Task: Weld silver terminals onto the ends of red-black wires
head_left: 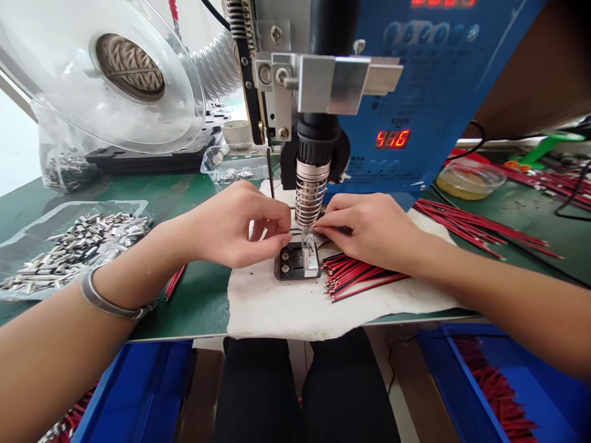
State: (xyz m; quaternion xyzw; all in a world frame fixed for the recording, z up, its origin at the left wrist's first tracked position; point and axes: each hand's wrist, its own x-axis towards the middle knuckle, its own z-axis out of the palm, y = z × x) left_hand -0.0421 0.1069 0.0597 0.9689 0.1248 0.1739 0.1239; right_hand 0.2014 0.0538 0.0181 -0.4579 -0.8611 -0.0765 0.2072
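Note:
My left hand [244, 224] is pinched closed at the left of the soldering iron [313, 184], thumb and forefinger together. Whatever it grips is too small to name. From the other side, my right hand [373, 227] is also pinched, its fingertips close to the iron's tip; what sits in them is hidden. Just below the tip stands a small black fixture [285, 261] with a pale metal block [311, 261] on it. A bundle of red and black wires [355, 274] lies under my right hand, on a white cloth [277, 314].
Silvery metal parts [87, 246] fill a clear plastic tray at left. Behind rise a clear spool [55, 67] and the blue control box [429, 80]. More red wires [484, 224] lie at right. Below the table edge are blue bins [148, 375], one on each side.

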